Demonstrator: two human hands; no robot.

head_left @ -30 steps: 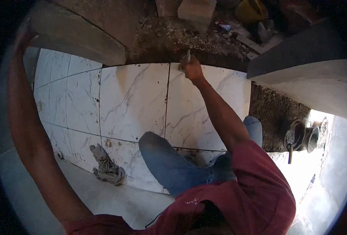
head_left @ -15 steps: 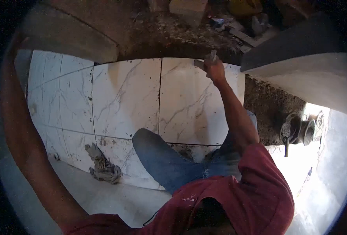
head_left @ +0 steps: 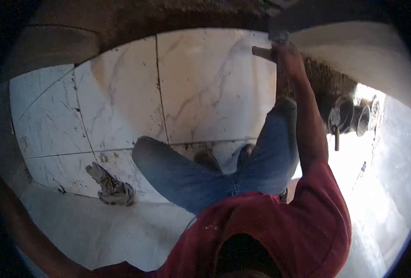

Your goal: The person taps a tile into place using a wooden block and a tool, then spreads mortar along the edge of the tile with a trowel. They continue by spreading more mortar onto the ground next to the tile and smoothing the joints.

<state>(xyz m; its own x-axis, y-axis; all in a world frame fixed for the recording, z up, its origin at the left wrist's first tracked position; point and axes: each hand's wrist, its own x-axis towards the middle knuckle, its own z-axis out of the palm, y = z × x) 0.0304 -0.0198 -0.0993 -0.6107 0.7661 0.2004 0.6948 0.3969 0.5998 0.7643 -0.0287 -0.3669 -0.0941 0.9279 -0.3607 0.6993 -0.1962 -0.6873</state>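
Note:
My right hand [head_left: 289, 54] is stretched out at the right end of the marbled white tiles, by the corner of the pale wall. Its fingers are closed around a short tool [head_left: 262, 53], whose pale, blunt bar sticks out to the left over the tile edge. I cannot tell what kind of tool it is. My left forearm [head_left: 27, 227] runs along the left edge of view, and the hand at its end is out of sight. Under my right hand lie a large white tile [head_left: 214, 88] with grey veins and the dark strip of rough ground beside it.
A crumpled grey rag [head_left: 113, 187] lies on the tiles at left. My bent knees [head_left: 168, 162] are over the near tile row. To the right stand dark round containers [head_left: 344, 111] with a handle sticking out. A pale wall [head_left: 349, 53] rises at upper right.
My right hand has moved right with the tool, from the far tile edge to the wall corner. My left hand has left view. The view has tilted, so the tiles sit higher.

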